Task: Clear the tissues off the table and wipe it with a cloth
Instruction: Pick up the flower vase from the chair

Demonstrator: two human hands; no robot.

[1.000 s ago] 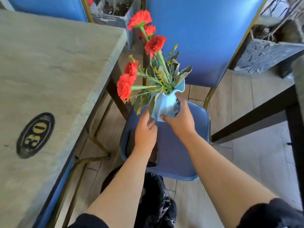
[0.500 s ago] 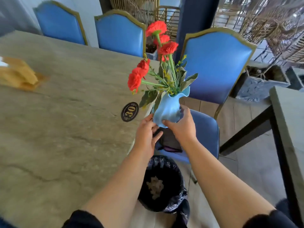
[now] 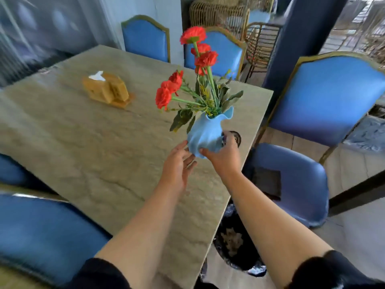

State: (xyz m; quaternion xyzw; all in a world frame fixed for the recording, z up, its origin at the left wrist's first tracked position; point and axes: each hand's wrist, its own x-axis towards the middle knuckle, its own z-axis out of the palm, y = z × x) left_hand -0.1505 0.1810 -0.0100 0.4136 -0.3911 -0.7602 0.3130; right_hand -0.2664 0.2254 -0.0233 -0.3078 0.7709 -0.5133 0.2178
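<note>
Over the table (image 3: 87, 155) near its right edge, the right hand (image 3: 224, 158) curls round a blue vase (image 3: 205, 135) of red flowers (image 3: 183, 80); the left hand (image 3: 177, 165), fingers loosely spread, touches its base. The tissue box (image 3: 107, 88) sits farther back.

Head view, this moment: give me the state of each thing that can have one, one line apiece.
Blue vase: upright, holding red flowers, over the table corner.
Right hand: fingers curled round the vase base, gripping it.
Left hand: fingers relaxed, fingertips at the vase's lower side.
Tissue box: resting on the table, white tissue showing on top.
Table: no loose tissues visible.
Bin: open, black liner, crumpled paper inside.
</note>
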